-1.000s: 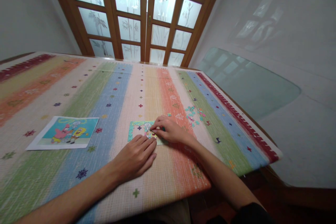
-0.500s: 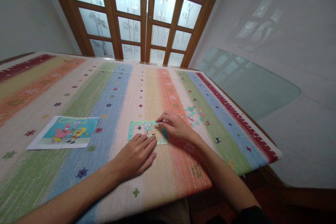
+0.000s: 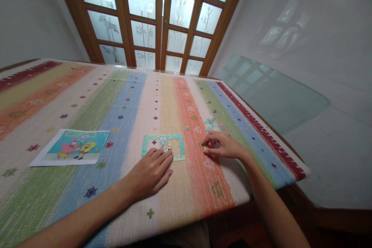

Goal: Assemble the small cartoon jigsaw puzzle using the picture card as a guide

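Note:
A small, partly assembled jigsaw puzzle (image 3: 163, 145) with a teal border lies on the striped tablecloth (image 3: 122, 104). My left hand (image 3: 151, 172) lies flat and open on the cloth, fingertips touching the puzzle's lower edge. My right hand (image 3: 222, 145) rests to the right of the puzzle, fingers curled and pinched on the cloth near a small piece; what they hold is not visible. Loose puzzle pieces (image 3: 213, 124) lie scattered just beyond that hand.
A printed cartoon reference picture (image 3: 71, 148) lies to the left on the cloth. The table's right edge (image 3: 270, 139) runs close past the right hand. Wooden-framed frosted glass doors (image 3: 157, 15) stand behind the table. A glass sheet (image 3: 270, 93) leans at the right.
My right hand has left the puzzle and moved right, to the cloth below the loose pieces. The left hand has stayed put.

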`<state>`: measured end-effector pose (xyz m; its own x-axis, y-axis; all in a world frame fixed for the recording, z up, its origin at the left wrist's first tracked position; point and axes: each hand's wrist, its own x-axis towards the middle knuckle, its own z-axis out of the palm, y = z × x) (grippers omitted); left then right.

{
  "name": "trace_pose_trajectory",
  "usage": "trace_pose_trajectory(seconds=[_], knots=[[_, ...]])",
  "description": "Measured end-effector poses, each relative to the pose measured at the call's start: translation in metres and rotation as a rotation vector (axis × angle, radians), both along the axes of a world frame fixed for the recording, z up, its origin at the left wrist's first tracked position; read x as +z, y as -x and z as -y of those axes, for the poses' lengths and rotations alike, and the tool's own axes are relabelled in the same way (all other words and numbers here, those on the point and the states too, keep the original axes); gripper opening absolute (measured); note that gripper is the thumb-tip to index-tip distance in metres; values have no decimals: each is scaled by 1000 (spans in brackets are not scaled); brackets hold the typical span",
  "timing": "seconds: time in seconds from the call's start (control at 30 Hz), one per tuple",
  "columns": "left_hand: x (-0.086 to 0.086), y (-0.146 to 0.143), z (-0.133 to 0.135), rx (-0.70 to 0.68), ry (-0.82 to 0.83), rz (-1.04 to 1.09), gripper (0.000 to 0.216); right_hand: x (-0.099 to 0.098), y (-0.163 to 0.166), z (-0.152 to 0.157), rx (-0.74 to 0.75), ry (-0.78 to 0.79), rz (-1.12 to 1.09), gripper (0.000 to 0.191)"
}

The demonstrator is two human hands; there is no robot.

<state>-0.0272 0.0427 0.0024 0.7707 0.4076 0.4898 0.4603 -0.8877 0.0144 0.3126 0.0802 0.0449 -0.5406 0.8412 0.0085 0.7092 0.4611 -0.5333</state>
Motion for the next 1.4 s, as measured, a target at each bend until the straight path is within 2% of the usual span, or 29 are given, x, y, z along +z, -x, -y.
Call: trace_pose_trajectory(seconds=[0.2, 0.33, 0.47, 0.67, 0.97, 1.13, 1.3, 1.4], knots=[[-1, 0, -1, -6, -25, 18, 29, -12, -6, 8, -34, 36, -73, 8], [0, 0, 0, -5, -16, 11, 28, -14, 1, 8, -51, 107, -133, 5], [2, -1, 0, -1, 3, 5, 28, -10, 25, 5, -23, 152, -216, 5], [3, 0, 0, -9, 7, 8, 29, -7, 76, -7, -23, 140, -329, 8], [4, -1, 0, -4, 31, 15, 27, -7, 114, -20, -81, 191, -267, 11], [2, -1, -1, -5, 27, 12, 26, -10, 118, -20, -94, 145, -219, 14], [2, -1, 0, -6, 36, 18, 27, -11, 118, -19, -99, -19, -92, 14], [3, -1, 0, -8, 46, 18, 28, -10, 119, -18, -80, -66, -56, 13]])
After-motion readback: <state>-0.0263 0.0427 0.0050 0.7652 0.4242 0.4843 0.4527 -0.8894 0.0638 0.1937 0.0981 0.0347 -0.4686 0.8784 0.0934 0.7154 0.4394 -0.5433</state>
